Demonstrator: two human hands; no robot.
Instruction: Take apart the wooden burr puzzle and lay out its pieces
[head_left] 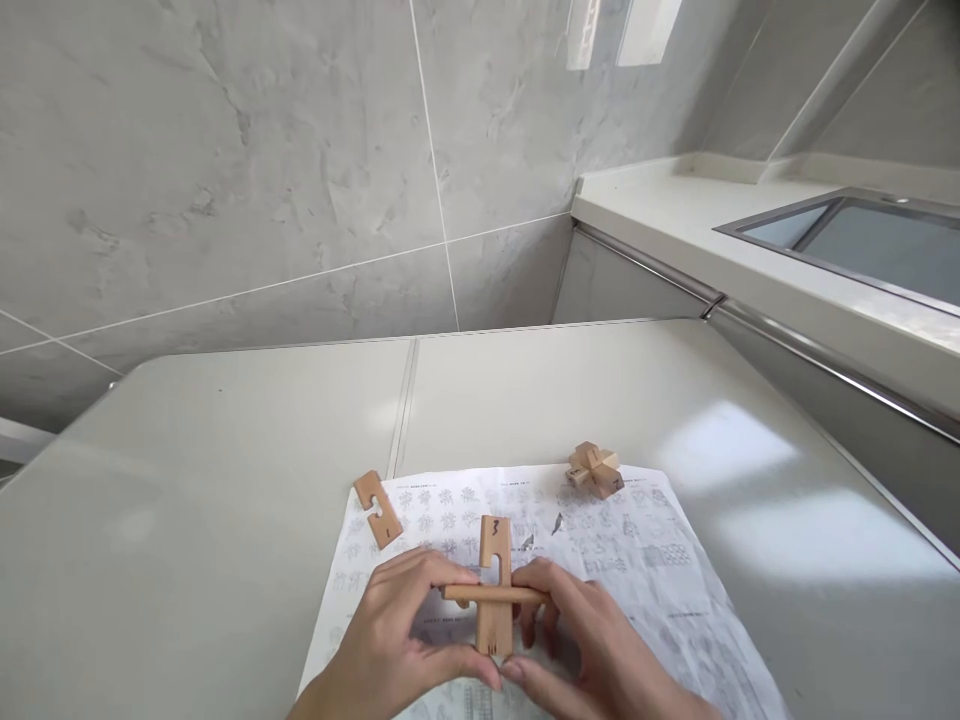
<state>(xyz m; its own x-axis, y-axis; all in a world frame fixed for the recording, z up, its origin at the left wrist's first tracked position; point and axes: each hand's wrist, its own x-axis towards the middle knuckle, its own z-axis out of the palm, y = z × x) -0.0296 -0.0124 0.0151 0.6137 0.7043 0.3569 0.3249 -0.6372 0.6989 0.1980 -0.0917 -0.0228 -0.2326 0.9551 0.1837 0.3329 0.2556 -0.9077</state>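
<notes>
My left hand (pixel 401 630) and my right hand (pixel 592 650) pinch two notched wooden puzzle pieces (pixel 495 590) crossed together, one upright and one lying flat across it. They hover just above a printed instruction sheet (pixel 660 580) on the table. A loose notched wooden piece (pixel 378 507) lies at the sheet's upper left corner. A small assembled wooden cross puzzle (pixel 595 469) sits at the sheet's top edge, to the right.
The pale grey table (pixel 225 480) has a seam down its middle and rounded far corners. Grey tiled wall stands behind it. At right, a white counter (pixel 675 215) holds a steel sink (pixel 862 240).
</notes>
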